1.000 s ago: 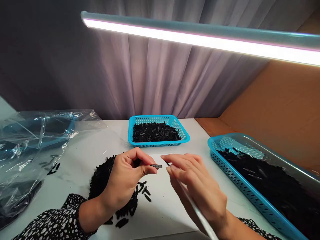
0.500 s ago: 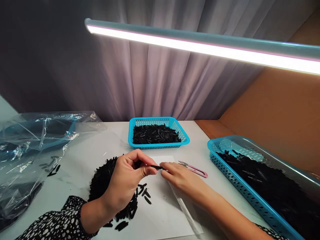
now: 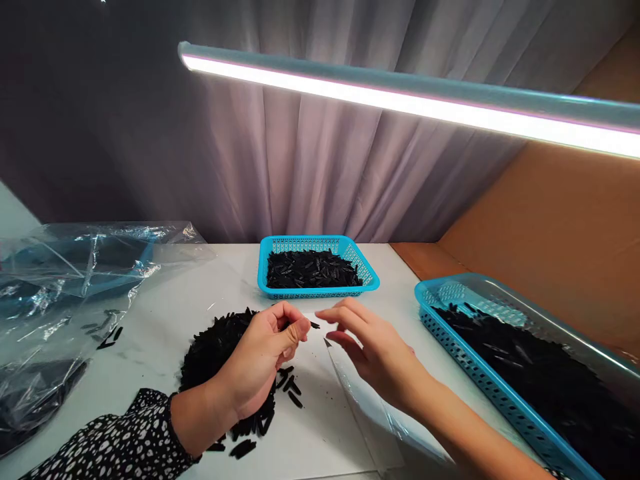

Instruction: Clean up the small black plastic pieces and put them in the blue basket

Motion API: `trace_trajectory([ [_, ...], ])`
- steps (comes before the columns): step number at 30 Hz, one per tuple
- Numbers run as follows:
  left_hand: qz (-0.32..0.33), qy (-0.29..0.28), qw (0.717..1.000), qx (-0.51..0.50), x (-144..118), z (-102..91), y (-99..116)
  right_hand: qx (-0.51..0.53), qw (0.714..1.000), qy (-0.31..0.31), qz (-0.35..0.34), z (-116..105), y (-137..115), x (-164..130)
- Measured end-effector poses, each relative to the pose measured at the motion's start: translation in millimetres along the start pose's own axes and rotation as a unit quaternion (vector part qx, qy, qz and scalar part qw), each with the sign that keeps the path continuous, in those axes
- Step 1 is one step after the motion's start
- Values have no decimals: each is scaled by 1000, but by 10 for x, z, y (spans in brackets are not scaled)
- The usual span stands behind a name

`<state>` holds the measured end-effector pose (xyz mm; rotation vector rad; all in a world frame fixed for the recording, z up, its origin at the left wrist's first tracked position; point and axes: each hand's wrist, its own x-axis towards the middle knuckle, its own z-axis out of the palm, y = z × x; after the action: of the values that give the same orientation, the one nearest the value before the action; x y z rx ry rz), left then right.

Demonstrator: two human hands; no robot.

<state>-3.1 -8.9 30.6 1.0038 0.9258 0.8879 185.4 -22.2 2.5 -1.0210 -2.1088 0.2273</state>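
Note:
My left hand (image 3: pixel 267 353) pinches a slim black strip (image 3: pixel 315 325) between thumb and fingers, its end sticking out to the right. Just right of it is my right hand (image 3: pixel 375 350), fingers curved and thumb apart from the index finger. No strip shows in it. Beneath and behind my left hand spreads a heap of black strips (image 3: pixel 215 347), with several loose black strips (image 3: pixel 293 385) to its right. The pink-handled thread snips are mostly hidden by my right hand. A dark pointed tip shows below its fingers; I cannot tell what it belongs to.
A blue basket (image 3: pixel 370 275) of black strips stands at the back. A larger blue basket (image 3: pixel 463 350), partly covered by clear plastic, holds more on the right. A clear plastic bag (image 3: pixel 65 267) lies left. Clear plastic (image 3: pixel 363 427) crosses the white sheet. A tube light (image 3: pixel 400 100) hangs above.
My right hand has let go of the strip's right end, risen and opened, moving over where the snips lay. My left hand keeps the strip, its fingers closer together.

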Motion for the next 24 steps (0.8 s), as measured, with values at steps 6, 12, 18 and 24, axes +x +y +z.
trace_trajectory([
  [6, -39, -39, 998, -25, 22, -21, -29, 224, 964, 124, 73, 145, -92, 90],
  [12, -8, -41, 998, -42, 21, -13, 36, 359, 894, 172, 205, 124, 7, 84],
  [18, 17, -28, 999, -18, 62, -33, 32, 382, 884, 164, 213, 57, 11, 104],
  [24, 9, -53, 998, 29, 87, -40, 42, 569, 746, 95, 332, 7, -84, 178],
])
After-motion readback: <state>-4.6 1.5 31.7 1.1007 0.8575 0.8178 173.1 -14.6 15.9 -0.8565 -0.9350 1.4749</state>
